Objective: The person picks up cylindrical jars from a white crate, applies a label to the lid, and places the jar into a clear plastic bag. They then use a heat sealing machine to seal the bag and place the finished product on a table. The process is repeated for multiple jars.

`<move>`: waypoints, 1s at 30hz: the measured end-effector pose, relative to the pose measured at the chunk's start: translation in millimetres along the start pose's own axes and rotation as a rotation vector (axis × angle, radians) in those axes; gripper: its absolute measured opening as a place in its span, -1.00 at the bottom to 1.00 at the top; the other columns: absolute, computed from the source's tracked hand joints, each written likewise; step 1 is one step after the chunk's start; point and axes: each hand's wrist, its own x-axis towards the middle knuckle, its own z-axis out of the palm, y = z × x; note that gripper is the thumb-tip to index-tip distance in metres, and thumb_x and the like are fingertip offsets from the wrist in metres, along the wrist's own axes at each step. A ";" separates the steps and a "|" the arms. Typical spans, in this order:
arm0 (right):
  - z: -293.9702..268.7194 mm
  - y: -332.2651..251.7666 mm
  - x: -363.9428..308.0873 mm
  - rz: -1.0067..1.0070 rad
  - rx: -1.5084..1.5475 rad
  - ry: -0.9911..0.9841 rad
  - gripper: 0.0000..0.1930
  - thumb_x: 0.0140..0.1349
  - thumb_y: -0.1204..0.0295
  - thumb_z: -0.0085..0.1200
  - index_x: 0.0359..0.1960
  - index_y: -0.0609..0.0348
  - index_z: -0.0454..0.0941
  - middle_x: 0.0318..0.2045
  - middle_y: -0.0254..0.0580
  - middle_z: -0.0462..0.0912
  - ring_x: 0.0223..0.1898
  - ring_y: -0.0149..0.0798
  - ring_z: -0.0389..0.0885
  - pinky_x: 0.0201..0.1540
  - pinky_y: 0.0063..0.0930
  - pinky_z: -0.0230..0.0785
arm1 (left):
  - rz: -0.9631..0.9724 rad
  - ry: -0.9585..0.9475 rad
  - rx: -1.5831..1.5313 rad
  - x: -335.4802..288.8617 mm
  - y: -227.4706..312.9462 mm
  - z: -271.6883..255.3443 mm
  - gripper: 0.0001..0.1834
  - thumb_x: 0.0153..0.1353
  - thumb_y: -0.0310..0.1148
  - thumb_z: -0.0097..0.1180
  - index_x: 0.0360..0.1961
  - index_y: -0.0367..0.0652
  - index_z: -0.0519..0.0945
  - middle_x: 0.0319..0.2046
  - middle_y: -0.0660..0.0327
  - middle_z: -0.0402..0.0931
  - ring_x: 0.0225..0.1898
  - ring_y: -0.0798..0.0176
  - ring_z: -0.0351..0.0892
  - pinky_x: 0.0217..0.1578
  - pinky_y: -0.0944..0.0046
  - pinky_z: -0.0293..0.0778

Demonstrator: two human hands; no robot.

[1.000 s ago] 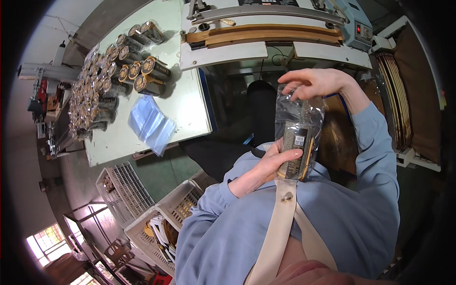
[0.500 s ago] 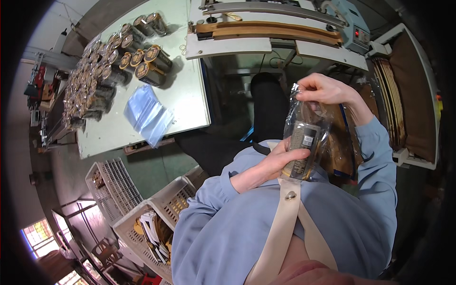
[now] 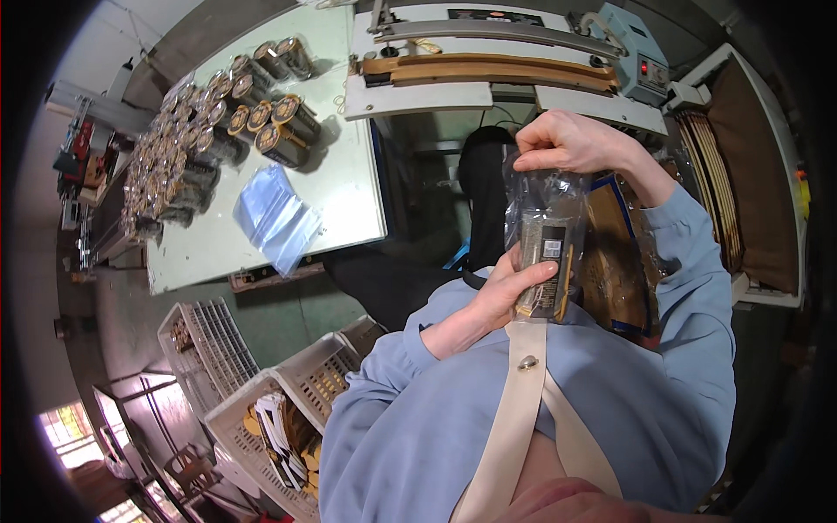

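My left hand [image 3: 499, 301] is wrapped round a dark canister [image 3: 554, 240] with a pale label patch and gold edging. A clear plastic bag [image 3: 547, 188] encloses it, and the bag's upper part rises beyond the canister. At that upper edge, my right hand [image 3: 562, 144] pinches the film between bent fingers. Both hands are in front of my chest. On the table to the left lies a stack of flat, bluish clear bags [image 3: 277, 218]. Behind it stand several canisters with gold-rimmed lids [image 3: 281, 144], many others massed to their left in shiny film.
A long bar heat sealer [image 3: 497, 70] stands ahead, with a blue control box [image 3: 634, 57] at its right end. The pale table [image 3: 349, 205] reaches toward my left. White plastic crates [image 3: 301, 383] sit at lower left. A brown cushioned chair [image 3: 757, 166] is at right.
My right hand has moved left and slightly away from me, drawing the bag's top straighter. The canister in my left hand now stands more upright.
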 end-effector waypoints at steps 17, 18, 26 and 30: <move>15.2 37.8 29.7 -0.014 0.072 -0.082 -0.57 0.21 0.19 0.28 -0.61 0.30 0.49 -0.75 -0.37 0.36 -0.65 -0.49 0.29 -0.59 -0.42 0.12 | -0.139 0.042 -0.188 2.1 3.2 -6.4 -0.45 0.36 -0.14 0.14 0.23 -0.27 0.41 -0.01 -0.01 0.59 0.02 0.04 0.65 0.04 -0.01 0.63; 17.8 40.1 29.9 -0.006 0.080 -0.086 -0.57 0.22 0.19 0.27 -0.61 0.30 0.49 -0.75 -0.38 0.36 -0.65 -0.49 0.29 -0.59 -0.43 0.12 | -0.149 0.039 -0.186 1.6 2.5 -7.5 -0.46 0.36 -0.12 0.14 0.22 -0.26 0.42 -0.01 0.01 0.59 0.04 0.04 0.63 0.06 -0.02 0.61; 26.1 54.0 37.5 0.020 0.127 -0.077 -0.56 0.23 0.18 0.26 -0.62 0.30 0.48 -0.75 -0.41 0.35 -0.64 -0.52 0.29 -0.58 -0.45 0.11 | -0.217 0.020 -0.195 3.0 12.4 -15.1 -0.48 0.37 -0.13 0.12 0.23 -0.22 0.44 0.01 0.04 0.61 -0.01 0.09 0.67 0.02 0.00 0.63; 25.0 53.0 38.2 0.030 0.107 -0.086 -0.56 0.23 0.18 0.25 -0.63 0.30 0.48 -0.74 -0.41 0.35 -0.64 -0.52 0.29 -0.58 -0.45 0.12 | -0.232 0.046 -0.222 4.4 16.3 -13.6 -0.51 0.37 -0.17 0.16 0.19 -0.25 0.44 -0.06 0.08 0.62 -0.10 0.16 0.70 -0.07 0.08 0.68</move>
